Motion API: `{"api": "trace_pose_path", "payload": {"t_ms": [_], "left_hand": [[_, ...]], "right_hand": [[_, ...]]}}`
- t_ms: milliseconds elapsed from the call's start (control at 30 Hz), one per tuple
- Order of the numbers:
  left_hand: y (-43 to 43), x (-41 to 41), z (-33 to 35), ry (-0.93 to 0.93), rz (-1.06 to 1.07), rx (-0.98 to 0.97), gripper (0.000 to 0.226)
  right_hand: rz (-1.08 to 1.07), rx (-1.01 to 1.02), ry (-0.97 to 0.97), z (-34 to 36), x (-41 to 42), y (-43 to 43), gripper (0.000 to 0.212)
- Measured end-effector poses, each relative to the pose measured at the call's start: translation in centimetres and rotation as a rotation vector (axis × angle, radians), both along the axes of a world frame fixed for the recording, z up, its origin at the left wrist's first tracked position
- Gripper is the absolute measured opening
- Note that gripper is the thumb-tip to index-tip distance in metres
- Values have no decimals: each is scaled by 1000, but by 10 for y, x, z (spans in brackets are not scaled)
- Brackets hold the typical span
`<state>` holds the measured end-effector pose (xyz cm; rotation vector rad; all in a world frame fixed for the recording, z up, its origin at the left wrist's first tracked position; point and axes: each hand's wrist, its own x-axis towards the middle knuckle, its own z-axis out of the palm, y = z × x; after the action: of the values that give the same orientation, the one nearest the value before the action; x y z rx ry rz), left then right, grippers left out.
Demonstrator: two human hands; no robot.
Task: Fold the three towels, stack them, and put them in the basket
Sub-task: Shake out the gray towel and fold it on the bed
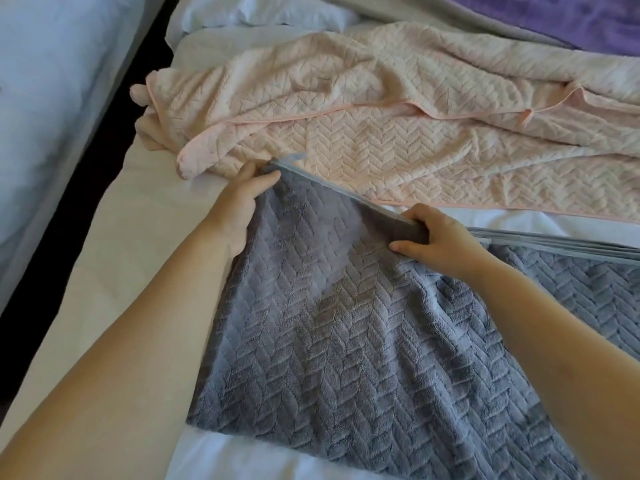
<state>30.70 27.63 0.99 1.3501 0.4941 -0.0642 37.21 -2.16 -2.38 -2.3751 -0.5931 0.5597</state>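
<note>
- Head view: the grey towel [346, 341] lies spread on the white sheet [121, 244].
- The left hand [239, 199] pinches its far hem corner, and the right hand [440, 240] curls round the same hem further along.
- Just beyond the grey towel, a rumpled pink towel [381, 133] crowds that lifted hem.
- Well beyond the grey towel, purple cloth [571, 19] peeks in.

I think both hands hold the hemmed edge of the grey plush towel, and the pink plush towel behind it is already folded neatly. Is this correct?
Not quite. In the head view the pink herringbone plush towel lies unfolded and rumpled on the white bed sheet. The left hand and right hand do hold the hemmed edge of the grey herringbone plush towel.
</note>
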Motion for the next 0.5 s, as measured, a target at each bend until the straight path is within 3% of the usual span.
{"api": "trace_pose_path", "payload": {"t_ms": [67, 100, 167, 267, 367, 500], "left_hand": [[9, -8, 2, 35, -22, -192, 21], [11, -10, 0, 75, -11, -146, 19], [13, -9, -11, 194, 12, 197, 13], [11, -2, -37, 263, -9, 694, 20], [4, -2, -52, 188, -3, 958, 24], [-7, -8, -46, 167, 68, 1316, 26]], "right_hand": [[-11, 24, 49, 1, 1, -5, 28], [-21, 33, 66, 2, 2, -7, 27], [-46, 14, 46, 3, 6, -7, 22], [-80, -205, -147, -4, 8, -3, 21], [-127, -364, -306, -15, 5, 1, 28], [-241, -345, -444, -19, 0, -4, 37]]}}
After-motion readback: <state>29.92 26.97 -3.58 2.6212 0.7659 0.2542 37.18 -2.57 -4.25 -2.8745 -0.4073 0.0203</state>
